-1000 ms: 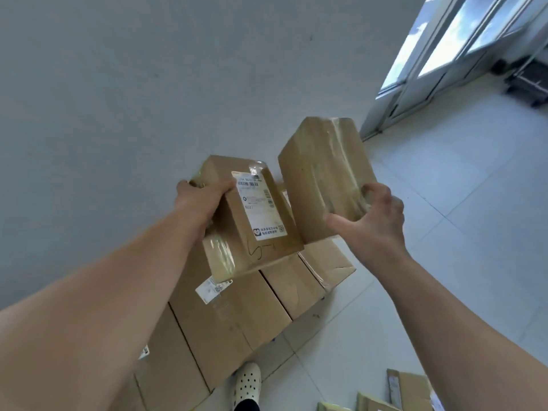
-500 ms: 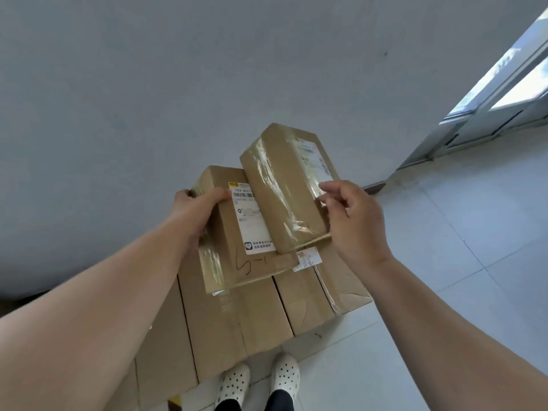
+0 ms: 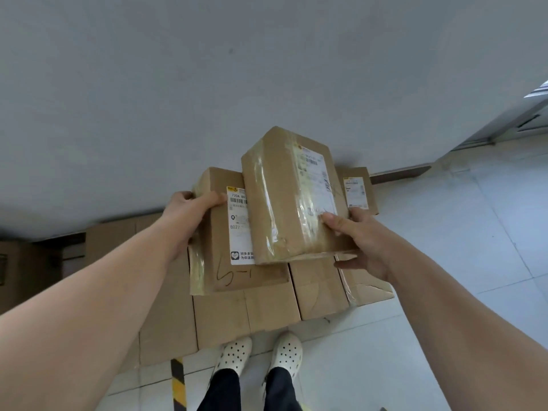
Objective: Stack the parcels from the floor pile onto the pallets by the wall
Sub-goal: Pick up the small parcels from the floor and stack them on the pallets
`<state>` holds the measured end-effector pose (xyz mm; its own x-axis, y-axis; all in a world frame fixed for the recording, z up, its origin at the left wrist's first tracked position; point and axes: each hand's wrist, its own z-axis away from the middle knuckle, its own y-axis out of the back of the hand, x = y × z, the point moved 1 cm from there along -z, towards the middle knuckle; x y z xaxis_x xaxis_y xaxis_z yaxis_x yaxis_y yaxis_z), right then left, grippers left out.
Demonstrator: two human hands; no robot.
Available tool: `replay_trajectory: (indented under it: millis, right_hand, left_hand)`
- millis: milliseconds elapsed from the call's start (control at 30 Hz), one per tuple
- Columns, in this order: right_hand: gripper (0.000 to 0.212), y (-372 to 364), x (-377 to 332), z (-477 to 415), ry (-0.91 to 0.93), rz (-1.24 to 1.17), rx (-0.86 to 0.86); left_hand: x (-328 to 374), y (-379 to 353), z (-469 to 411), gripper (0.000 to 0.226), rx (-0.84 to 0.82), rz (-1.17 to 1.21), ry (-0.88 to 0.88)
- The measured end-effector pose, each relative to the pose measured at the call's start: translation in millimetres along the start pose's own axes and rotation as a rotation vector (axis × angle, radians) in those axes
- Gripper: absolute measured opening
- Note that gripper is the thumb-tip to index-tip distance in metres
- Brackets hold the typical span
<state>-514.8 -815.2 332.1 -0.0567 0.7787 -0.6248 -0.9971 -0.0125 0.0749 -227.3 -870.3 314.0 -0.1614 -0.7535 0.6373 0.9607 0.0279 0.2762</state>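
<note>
Marked box (image 3: 213, 241) gripped by left hand (image 3: 191, 210), taped box (image 3: 284, 203) by right hand (image 3: 361, 241); both lengthwise up-frame, stack (image 3: 320, 292) just beneath

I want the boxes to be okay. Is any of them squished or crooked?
Yes. The rightmost box of the bottom row has a creased, dented front and wrinkled tape. Also, the taped parcel that the right hand holds is tilted and overlaps the B027 parcel that the left hand holds.
</note>
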Motion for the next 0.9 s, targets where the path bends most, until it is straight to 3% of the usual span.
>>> replay_trajectory:
  millis: [233,400,567,767,900]
  right_hand:
    - [0.071,-18.9,28.4,-49.4,-0.104,-0.330,-0.150]
    - [0.059,-36.3,47.2,-89.4,-0.172,-0.430,-0.268]
    - [0.054,-54.8,69.5,-137.7,-0.184,-0.485,-0.289]
    - [0.063,-81.7,95.4,-192.5,-0.197,-0.511,-0.294]
    - [0.047,-93.3,106.6,-226.8,-0.197,-0.541,-0.232]
  left_hand:
    - [-28.5,-18.2,-46.8,0.104,-0.034,0.006,0.059]
    - [-47.0,-23.7,-82.4,0.082,-0.053,0.030,0.104]
    - [-75.2,-25.7,-125.2,0.083,-0.046,0.035,0.127]
    - [-114.9,-24.6,-183.5,0.086,-0.056,0.037,0.140]
    - [-129.4,-22.1,-218.7,0.081,-0.005,0.063,0.142]
